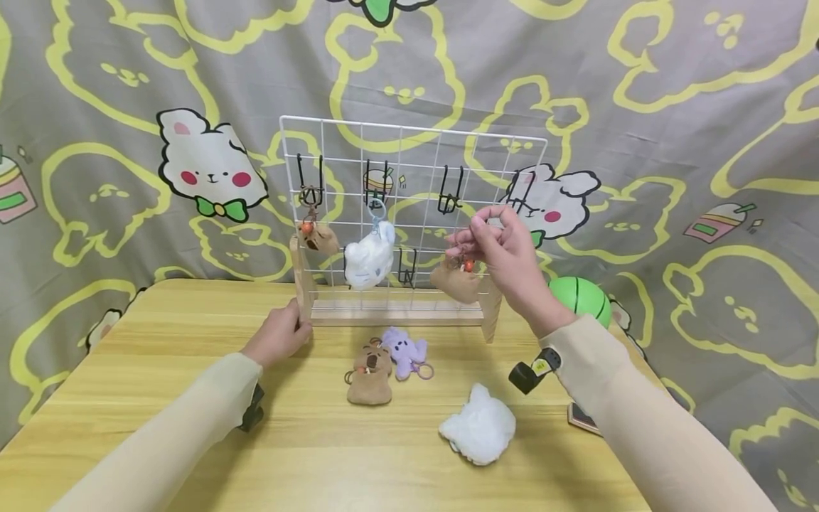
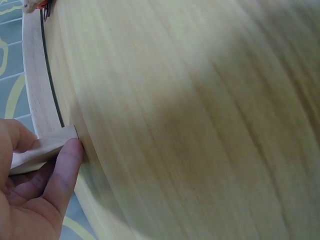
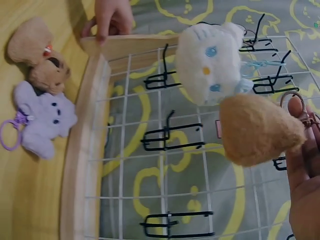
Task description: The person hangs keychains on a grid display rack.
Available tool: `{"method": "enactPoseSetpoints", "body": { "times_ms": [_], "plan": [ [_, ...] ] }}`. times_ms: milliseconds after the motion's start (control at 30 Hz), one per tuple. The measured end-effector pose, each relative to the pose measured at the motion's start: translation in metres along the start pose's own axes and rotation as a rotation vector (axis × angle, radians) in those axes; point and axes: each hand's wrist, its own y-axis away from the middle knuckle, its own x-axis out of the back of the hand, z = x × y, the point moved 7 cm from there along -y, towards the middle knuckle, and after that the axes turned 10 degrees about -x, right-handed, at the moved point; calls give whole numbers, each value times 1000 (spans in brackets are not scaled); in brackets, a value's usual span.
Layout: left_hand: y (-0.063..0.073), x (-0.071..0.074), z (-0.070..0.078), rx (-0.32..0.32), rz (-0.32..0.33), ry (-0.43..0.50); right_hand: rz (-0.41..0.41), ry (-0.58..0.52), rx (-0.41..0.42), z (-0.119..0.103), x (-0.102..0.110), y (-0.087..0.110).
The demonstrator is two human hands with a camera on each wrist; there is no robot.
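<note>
1. Right behind the rack, a patterned curtain (image 1: 269,78) fills the wall.
2. Under the rack spreads the wooden table (image 1: 192,327), giving it flat footing.
3. And here's the rack (image 1: 397,317) itself, upright on wooden ends, so whatever hangs on it faces the person.
4. The hands are well apart! The left hand (image 1: 278,334) has thumb and fingers clamped around the rack's left wooden end, presumably to steady it. The right hand (image 1: 508,259) is up before the rack's right half, finger and thumb pinched.
5. Beside the rack's right end sits a green ball (image 1: 579,297), seemingly just parked.
6. In front of the rack, toward its right, lies a loose white plush (image 1: 480,427); a white cat plush (image 1: 369,259) hangs on the rack left of centre.
7. The held brown plush (image 1: 457,283) dangles before the rack's right half. Nearer its middle, a brown bear (image 1: 371,377) and a purple plush (image 1: 404,352) lie touching on the table.
8. Smallest: the metal ring (image 3: 284,102) at the right fingertips, likely pinched there so the plush hangs free.
</note>
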Motion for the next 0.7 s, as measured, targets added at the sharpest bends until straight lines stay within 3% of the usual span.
{"method": "enactPoseSetpoints", "body": {
  "times_ms": [333,700],
  "plan": [
    [0,0,-1,-2,-4,-2,46,6,90,-21,-2,-16],
    [1,-1,-1,10,-9,9,61,59,42,-13,-5,-23]
  ]
}}
